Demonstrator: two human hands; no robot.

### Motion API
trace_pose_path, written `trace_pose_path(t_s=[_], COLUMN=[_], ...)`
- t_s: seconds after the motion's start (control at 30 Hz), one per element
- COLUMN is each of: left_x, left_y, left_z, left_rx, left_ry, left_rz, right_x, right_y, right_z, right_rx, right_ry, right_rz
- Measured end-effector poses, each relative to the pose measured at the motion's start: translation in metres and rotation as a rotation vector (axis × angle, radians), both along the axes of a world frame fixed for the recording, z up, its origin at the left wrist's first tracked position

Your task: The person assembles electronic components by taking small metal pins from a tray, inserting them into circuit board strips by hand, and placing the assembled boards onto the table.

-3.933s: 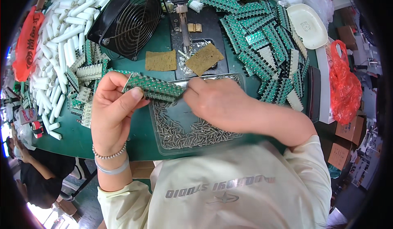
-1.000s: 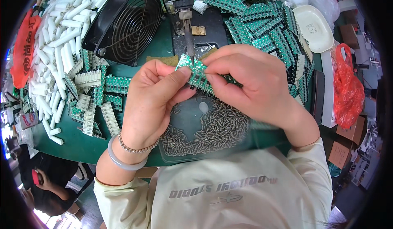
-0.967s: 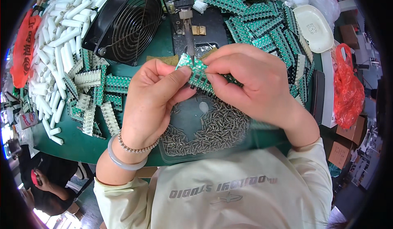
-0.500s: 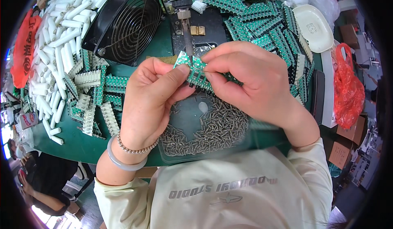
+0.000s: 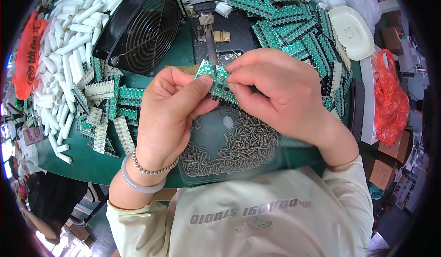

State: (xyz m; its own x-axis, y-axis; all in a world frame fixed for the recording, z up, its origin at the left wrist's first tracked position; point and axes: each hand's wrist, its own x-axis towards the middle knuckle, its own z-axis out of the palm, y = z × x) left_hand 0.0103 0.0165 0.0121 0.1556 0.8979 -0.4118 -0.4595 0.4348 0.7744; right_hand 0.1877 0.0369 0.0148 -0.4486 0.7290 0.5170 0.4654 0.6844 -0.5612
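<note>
Two hands met over the middle of the bench: the left hand (image 5: 170,114) pinched the near end of a green circuit-board strip (image 5: 219,83) between thumb and forefinger, and the right hand (image 5: 280,96) pinched the same strip from the other side, fingertips pressed together on its edge. The strip hung tilted above a clear tray of small metal pins (image 5: 229,142), apart from it, with a black fan (image 5: 142,27) to the upper left and a soldering iron stand (image 5: 209,22) just behind. Heaps of green boards (image 5: 294,22) lay to the upper right, white plastic tubes (image 5: 59,50) to the left. Judging from this, the work in hand looked like seating or snapping something on the strip; it would go best with both thumbs close to the working spot, the strip supported along its edges rather than its face, and kept over the tray so that anything dropped fell among the pins.
</note>
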Motion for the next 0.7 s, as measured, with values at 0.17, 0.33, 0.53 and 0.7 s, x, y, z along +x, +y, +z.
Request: trace_pose_path(t_s=[0.17,0.33,0.53,0.7], left_x=[0.001,-0.004,-0.049,-0.074], left_y=[0.001,-0.003,-0.020,-0.033], left_z=[0.000,-0.006,0.005,0.016], left_rx=[-0.007,-0.019,0.097,0.192], left_ry=[0.022,0.052,0.125,0.085], left_rz=[-0.007,-0.012,0.116,0.191], right_x=[0.005,0.011,0.026,0.005], right_y=[0.001,-0.003,-0.010,-0.031], right_z=[0.001,0.023,0.018,-0.002], right_rx=[-0.018,-0.143,-0.296,-0.234], right_ry=[-0.018,0.145,-0.181,-0.566], right_rz=[0.022,0.052,0.056,0.139])
